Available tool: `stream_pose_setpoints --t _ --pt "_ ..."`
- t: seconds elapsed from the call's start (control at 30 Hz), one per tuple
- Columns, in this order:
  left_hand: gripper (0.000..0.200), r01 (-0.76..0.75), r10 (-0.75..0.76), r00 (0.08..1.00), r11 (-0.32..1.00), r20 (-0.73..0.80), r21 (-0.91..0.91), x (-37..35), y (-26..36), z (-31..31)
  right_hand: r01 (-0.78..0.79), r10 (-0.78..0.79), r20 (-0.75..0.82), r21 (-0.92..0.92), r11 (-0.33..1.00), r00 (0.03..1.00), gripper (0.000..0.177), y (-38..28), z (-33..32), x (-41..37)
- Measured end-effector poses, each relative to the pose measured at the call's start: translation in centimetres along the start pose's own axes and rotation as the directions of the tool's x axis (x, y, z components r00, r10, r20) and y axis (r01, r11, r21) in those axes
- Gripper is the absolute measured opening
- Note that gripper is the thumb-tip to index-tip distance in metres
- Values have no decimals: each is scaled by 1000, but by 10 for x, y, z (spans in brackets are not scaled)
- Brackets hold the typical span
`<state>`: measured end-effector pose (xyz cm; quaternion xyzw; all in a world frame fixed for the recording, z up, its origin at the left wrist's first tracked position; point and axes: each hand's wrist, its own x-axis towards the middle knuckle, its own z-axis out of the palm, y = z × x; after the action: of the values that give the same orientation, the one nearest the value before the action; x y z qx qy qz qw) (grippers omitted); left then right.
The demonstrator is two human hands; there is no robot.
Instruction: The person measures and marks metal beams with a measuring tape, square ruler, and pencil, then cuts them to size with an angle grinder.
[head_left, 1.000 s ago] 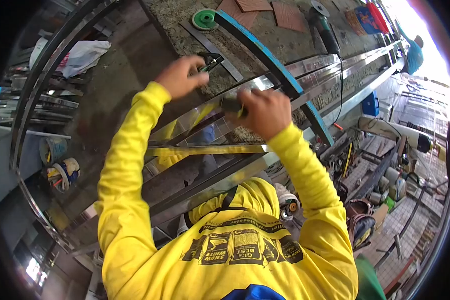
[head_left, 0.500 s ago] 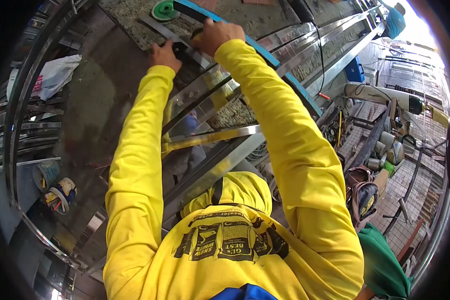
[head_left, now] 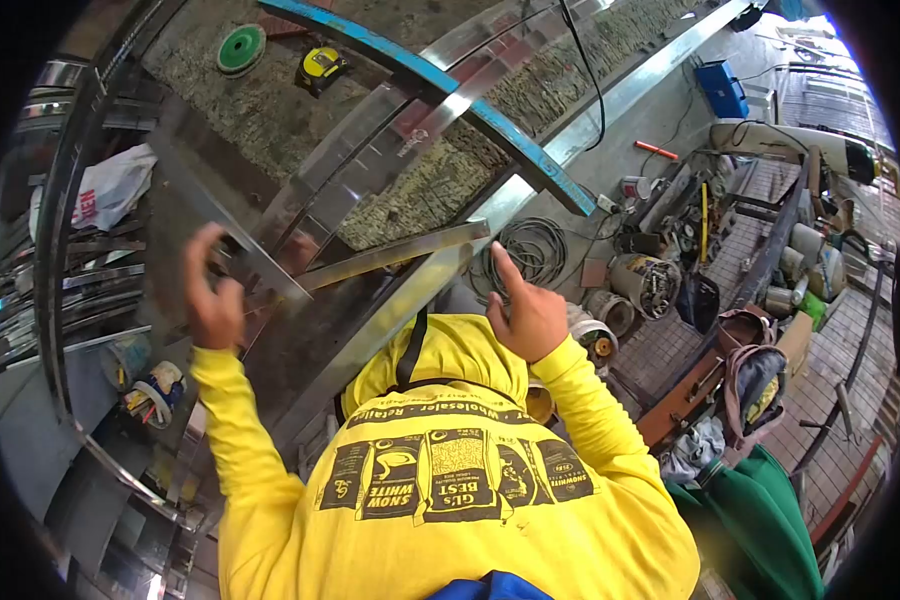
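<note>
Though open, left hand (head_left: 210, 300) grip just beside flat steel strip (head_left: 268, 262).

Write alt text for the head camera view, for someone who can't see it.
A person in yellow sleeves grips a flat metal strip with the left hand, while the right hand is raised empty, index finger up. Beyond lie shiny steel bars, a yellow tape measure and a green disc.

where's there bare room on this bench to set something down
Bare stone top lies below the green disc and tape measure, left of the steel bars. A second bare patch sits between those bars and the blue curved strip. Crowded: the floor beyond the right hand, with cable coil and buckets.
</note>
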<state>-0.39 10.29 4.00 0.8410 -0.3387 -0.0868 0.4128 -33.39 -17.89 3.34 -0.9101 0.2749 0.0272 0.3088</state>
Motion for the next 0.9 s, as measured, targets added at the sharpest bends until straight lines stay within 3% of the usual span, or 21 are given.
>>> stream_pose_setpoints --t 0.07,0.13,0.23,0.27,0.33,0.43,0.57,0.6,0.73,0.83,0.87,0.9 --pt "64 -74 65 989 996 135 57 -35 60 44 -35 18 55 337 941 998 55 13 10 -9" --pt "65 -194 168 952 977 256 82 -48 106 96 -72 -63 161 713 698 985 43 29 18 -12" --pt "64 -235 221 923 972 316 5 -48 140 171 -243 -141 434 712 659 890 34 40 14 -19" --pt "64 -259 245 915 966 320 3 -47 143 189 -221 -119 349 787 576 930 27 46 30 -28" --pt "67 -254 214 885 966 414 42 -49 144 206 -226 -93 348 767 600 933 25 59 24 -33" --pt "70 -383 367 880 924 300 -8 -43 142 213 -160 -57 238 792 589 970 22 77 31 -43" --pt "64 -275 210 933 940 293 203 -25 108 205 -117 72 92 821 559 993 21 97 22 -52" --pt "55 -266 166 911 936 377 232 -24 86 208 -131 72 110 790 599 991 21 101 15 -52" --pt "50 -348 285 829 936 481 44 -36 71 211 -100 50 88 780 617 995 21 92 22 -43" --pt "55 -240 214 871 971 443 3 -53 64 215 -30 8 31 826 564 999 24 68 50 -31" --pt "64 -352 333 880 936 339 -7 -55 61 216 -43 14 42 844 535 999 25 62 60 -29" --pt "66 -364 347 895 931 280 10 -57 62 215 -58 19 56 862 504 998 26 57 70 -26"
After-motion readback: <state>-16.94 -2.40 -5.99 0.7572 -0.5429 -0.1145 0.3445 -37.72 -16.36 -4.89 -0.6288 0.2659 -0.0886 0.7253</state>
